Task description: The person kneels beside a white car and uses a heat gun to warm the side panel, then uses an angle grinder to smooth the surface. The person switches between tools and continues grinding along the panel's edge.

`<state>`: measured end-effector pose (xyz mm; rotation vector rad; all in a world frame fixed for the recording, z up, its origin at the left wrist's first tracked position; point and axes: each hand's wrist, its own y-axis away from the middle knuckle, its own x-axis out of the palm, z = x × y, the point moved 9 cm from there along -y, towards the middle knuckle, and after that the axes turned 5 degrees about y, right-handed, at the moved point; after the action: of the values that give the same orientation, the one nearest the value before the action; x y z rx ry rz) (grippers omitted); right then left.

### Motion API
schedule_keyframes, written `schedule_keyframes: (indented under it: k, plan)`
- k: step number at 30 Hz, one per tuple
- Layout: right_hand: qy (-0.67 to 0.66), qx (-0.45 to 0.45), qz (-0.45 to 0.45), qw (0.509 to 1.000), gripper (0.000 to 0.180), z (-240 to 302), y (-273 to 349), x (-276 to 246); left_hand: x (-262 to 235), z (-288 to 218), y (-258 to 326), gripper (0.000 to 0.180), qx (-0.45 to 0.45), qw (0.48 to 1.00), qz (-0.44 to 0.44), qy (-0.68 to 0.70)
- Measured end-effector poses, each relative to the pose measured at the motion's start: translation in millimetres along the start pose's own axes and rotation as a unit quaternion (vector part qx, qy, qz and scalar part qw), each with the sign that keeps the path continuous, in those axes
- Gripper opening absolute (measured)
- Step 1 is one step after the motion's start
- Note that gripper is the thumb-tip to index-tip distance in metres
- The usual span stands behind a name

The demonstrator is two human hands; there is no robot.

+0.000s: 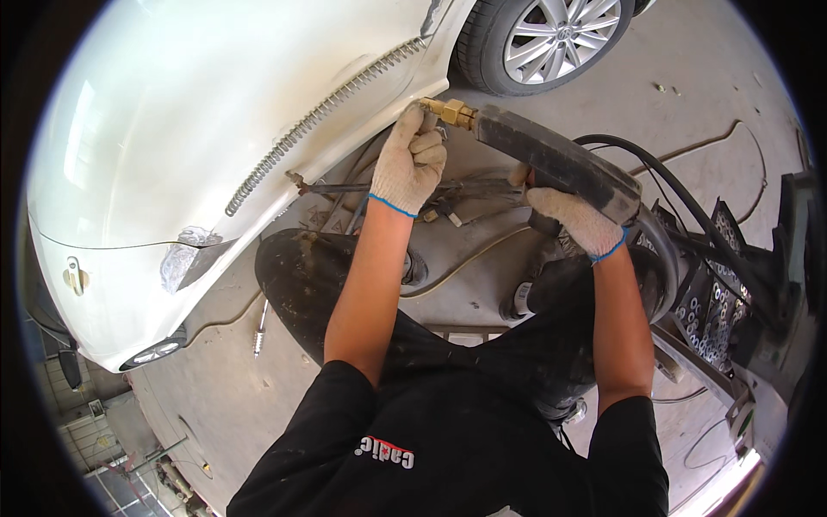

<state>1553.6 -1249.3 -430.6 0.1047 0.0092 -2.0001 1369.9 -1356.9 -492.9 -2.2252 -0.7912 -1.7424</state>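
Note:
My left hand [408, 164], in a cream knit glove, is closed with its fingers pinching the front end of the brass tip [450, 112]. That tip belongs to a black welding gun [551, 155], held level in front of me. My gloved right hand [573, 220] wraps around the grip under the gun's body; the trigger is hidden. Left of the tip, a long wavy wire strip [319, 125] runs along the lower side of a white car [215, 95]. A sanded patch [185, 258] of bare metal shows near the strip's lower end.
A thick black cable [663, 258] curves down from the gun. Beneath my hands lie a metal rod [332, 188] and several hoses. A perforated metal rack [711, 302] stands at the right, a wheel [551, 43] at the top. A thin metal tool [259, 332] lies on the floor.

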Motion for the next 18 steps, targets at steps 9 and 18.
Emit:
schedule_keyframes:
  k: [9,18]
  plan:
    - [-0.008,0.028,-0.014,0.999,0.024,-9.7,12.4,-10.9,20.9,-10.3,1.5,0.008,0.077,0.984,-0.062,-0.148]
    - [-0.006,0.008,-0.018,1.0,0.023,-8.5,13.0,-8.0,23.6,-16.9,6.0,0.009,0.094,0.987,-0.1,-0.078]
